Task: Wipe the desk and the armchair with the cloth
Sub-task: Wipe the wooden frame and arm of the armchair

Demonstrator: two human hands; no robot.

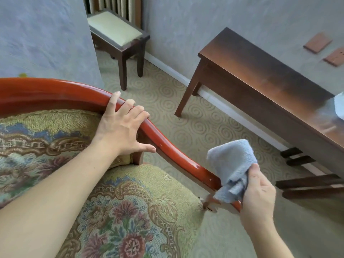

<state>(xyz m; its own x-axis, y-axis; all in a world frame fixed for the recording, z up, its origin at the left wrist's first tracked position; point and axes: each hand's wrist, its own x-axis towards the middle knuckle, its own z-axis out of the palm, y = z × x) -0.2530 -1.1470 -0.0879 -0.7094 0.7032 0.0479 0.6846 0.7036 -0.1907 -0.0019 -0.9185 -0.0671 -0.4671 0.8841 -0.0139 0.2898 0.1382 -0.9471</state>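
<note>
The right hand [257, 194] has its grip closed on the cloth [230, 168], a soft grey-blue piece of fabric. The fingers pinch it at the lower part, and the free upper part stands up above the hand like a loose cone. The lower edge of the cloth touches the front end of the armrest [176, 155], a glossy red-brown wooden rail of the armchair [119, 211].

The left hand [122, 127] holds no object. It lies flat and spread on the same rail, further back, where the rail curves up into the backrest. The 4 fingers go over the top of the wood and the thumb points forward along the inner side, so this grip is open.

The seat and the back of the armchair have a woven cover with flowers in red, blue and green on a yellowish ground. I cannot find any label or readable writing on it.

To the right, near the wall, stands the desk [260, 71], dark brown and shiny, well apart from the cloth. A pale object [339, 107] sits at its right end, cut off by the frame. A stool [115, 30] with a cream cushion stands in the far corner. The carpet [186, 116] has a pattern of spirals. 2 small brown plates [317, 42] are fixed on the wall above the desk.
</note>
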